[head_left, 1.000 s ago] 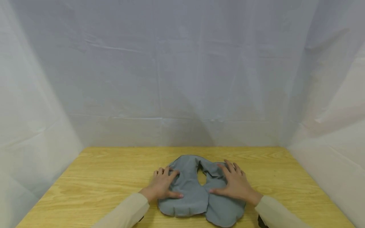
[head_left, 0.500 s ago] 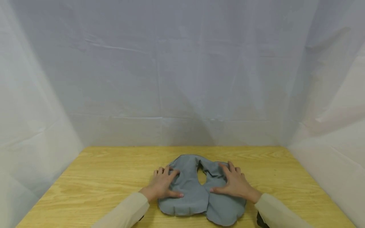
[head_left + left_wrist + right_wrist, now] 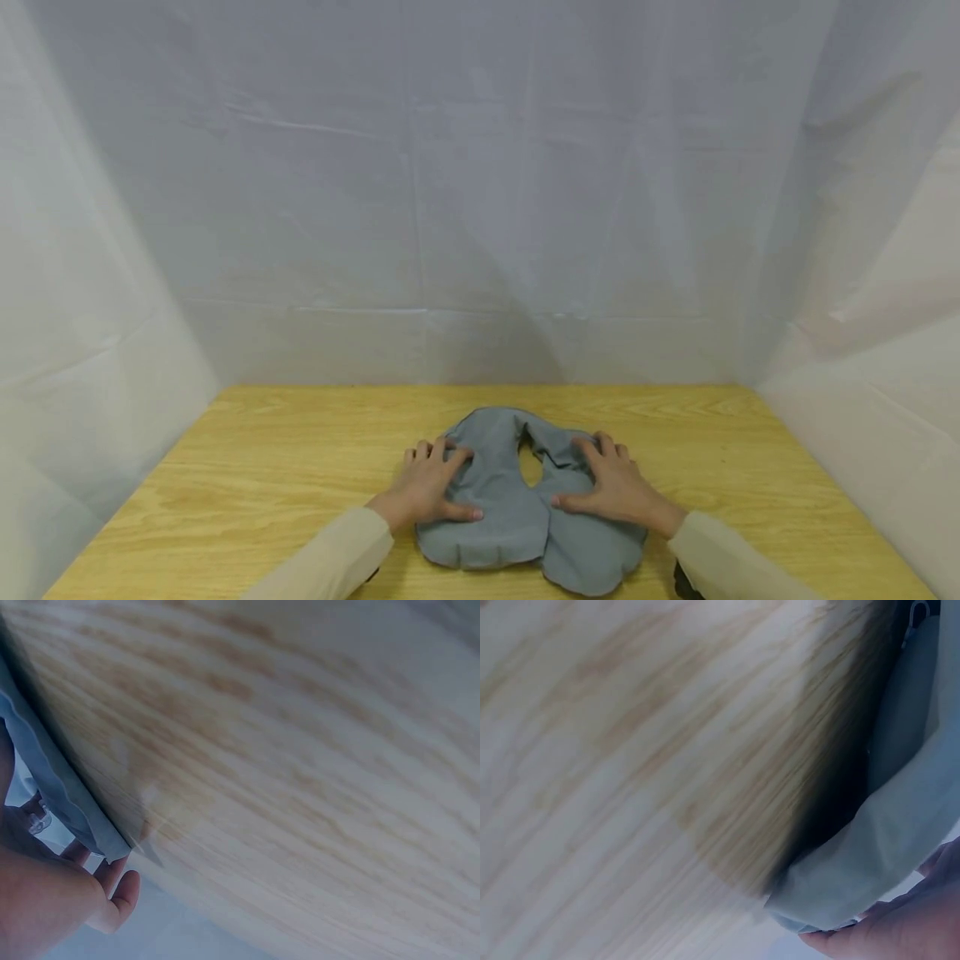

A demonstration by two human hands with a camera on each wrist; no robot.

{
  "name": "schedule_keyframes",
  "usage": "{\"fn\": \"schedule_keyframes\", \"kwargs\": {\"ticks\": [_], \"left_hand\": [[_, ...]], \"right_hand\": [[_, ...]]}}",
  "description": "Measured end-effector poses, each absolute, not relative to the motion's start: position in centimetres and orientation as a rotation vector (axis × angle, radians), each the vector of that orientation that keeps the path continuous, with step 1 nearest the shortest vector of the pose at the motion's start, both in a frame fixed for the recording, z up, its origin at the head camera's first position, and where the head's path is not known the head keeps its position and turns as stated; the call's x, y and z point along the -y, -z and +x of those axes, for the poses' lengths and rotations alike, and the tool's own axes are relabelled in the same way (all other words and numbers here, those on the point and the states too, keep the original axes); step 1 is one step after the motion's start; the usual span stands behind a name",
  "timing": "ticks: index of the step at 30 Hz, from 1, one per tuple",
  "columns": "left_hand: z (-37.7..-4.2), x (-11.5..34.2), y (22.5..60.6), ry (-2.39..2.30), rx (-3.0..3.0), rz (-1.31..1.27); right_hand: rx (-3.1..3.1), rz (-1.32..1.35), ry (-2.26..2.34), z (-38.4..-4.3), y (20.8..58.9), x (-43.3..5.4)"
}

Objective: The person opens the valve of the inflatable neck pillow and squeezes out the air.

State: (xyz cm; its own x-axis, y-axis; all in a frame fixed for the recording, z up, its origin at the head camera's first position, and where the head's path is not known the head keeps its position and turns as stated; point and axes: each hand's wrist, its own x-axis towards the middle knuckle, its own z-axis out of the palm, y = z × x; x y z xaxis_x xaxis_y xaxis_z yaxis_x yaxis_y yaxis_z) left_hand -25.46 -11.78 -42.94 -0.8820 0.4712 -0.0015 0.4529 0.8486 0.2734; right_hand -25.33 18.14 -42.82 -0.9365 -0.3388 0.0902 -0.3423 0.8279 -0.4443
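Note:
A grey U-shaped inflatable neck pillow (image 3: 495,533) lies on the wooden table with its two ends meeting at the near side. On its left arm rests my left hand (image 3: 427,487), thumb and fingers spread apart. My right hand (image 3: 618,492) lies spread over the right arm, its thumb near the seam where the ends meet. In the left wrist view, fingers show at the far edge of the pillow (image 3: 56,784), and a clear plastic valve (image 3: 40,822) sits by the hand. The right wrist view has the pillow's side (image 3: 855,862) beside the right hand (image 3: 907,926).
The wood-grain table (image 3: 300,450) extends to both sides and behind the pillow. White sheeting (image 3: 480,208) hangs along the back and both sides. A thin pale loop (image 3: 919,610) appears at the pillow's edge in the right wrist view.
My right hand's fingertips have drawn slightly down and toward me over the pillow, bending a little more. The left hand and the pillow have stayed nearly still.

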Motion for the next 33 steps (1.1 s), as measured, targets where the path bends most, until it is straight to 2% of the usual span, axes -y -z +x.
{"fn": "schedule_keyframes", "kwargs": {"ticks": [16,33], "left_hand": [[-25.2,11.8,42.8,-0.452,-2.958,0.745],[-25.4,11.7,43.0,-0.424,-2.974,0.756]], "right_hand": [[3.066,0.690,-0.737,-24.8,42.4,-17.1],[3.081,0.768,-0.535,-24.2,43.1,-16.3]]}}
